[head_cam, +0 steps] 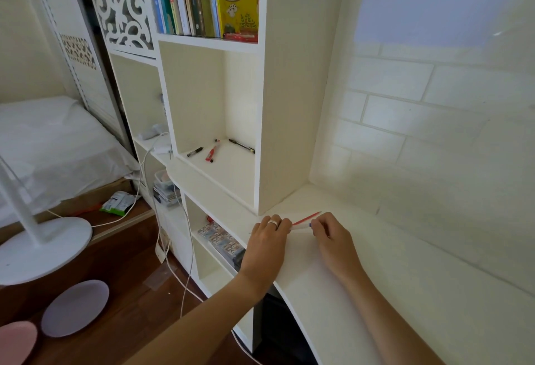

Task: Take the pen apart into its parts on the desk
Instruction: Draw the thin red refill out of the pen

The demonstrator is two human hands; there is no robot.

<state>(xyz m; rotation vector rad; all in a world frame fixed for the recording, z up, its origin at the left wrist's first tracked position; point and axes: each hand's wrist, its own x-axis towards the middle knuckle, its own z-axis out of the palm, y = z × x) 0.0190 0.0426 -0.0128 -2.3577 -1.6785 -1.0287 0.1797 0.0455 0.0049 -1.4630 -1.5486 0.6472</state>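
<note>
Just below the middle of the frame, two bare hands meet over a white table [333, 292]. The left hand [267, 238], with a pale ring on one finger, and the right hand [330, 235] each pinch one end of a slim clear plastic pen barrel [299, 228], fingers closed narrowly around it. Just beyond the barrel a thin red refill [307, 217] slants up to the right; whether it lies on the table or is held I cannot tell.

The hands work close to the table's left edge — it drops to open lower shelves and a dark wood floor. To the right the tabletop runs bare to a white brick-patterned wall [419, 121]. Directly above the hands stands a white shelf unit [286, 104]; three more pens [212, 152] lie in its open cubby.
</note>
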